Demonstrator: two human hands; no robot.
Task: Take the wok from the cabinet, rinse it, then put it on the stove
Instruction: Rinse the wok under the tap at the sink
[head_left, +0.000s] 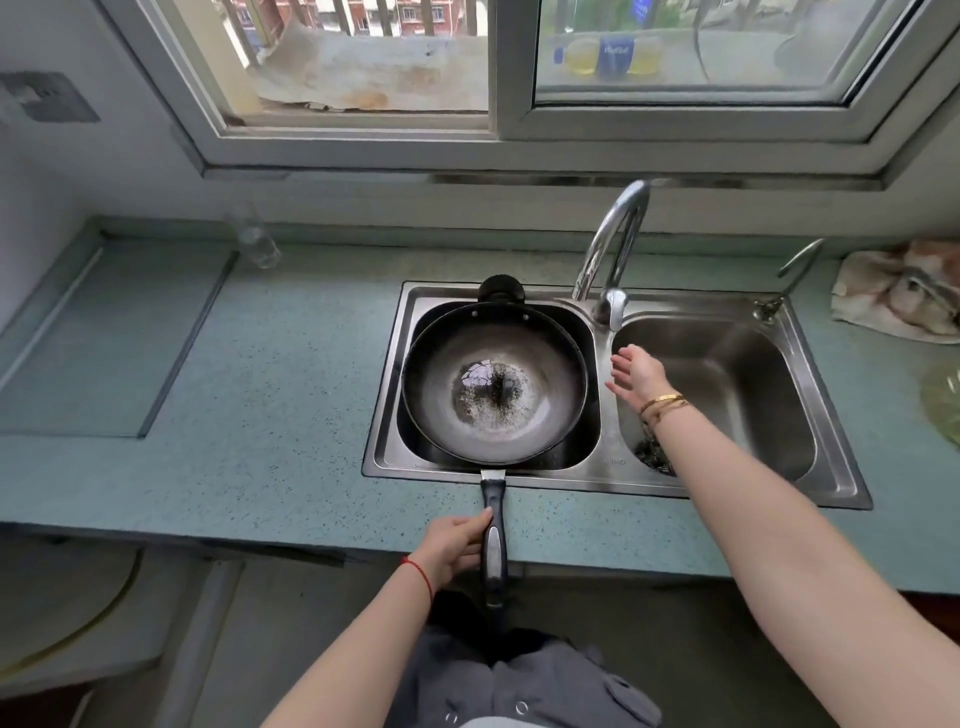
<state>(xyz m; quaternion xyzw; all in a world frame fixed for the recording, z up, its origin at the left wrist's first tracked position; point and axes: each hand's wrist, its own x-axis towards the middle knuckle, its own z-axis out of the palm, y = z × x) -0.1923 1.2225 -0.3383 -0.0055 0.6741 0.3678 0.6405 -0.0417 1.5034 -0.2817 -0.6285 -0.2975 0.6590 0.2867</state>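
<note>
A dark wok with a worn grey inside rests across the left basin of the steel double sink, a little water pooled at its bottom. Its long black handle sticks out over the counter's front edge, and my left hand grips that handle. My right hand hovers open, fingers spread, over the divider between the basins, just below the base of the curved chrome faucet. No stove shows.
The blue-green speckled counter runs left to a recessed panel. A clear glass stands near the back wall. A small second tap, a crumpled cloth and a greenish plate lie right of the sink. Debris sits at the right basin's drain.
</note>
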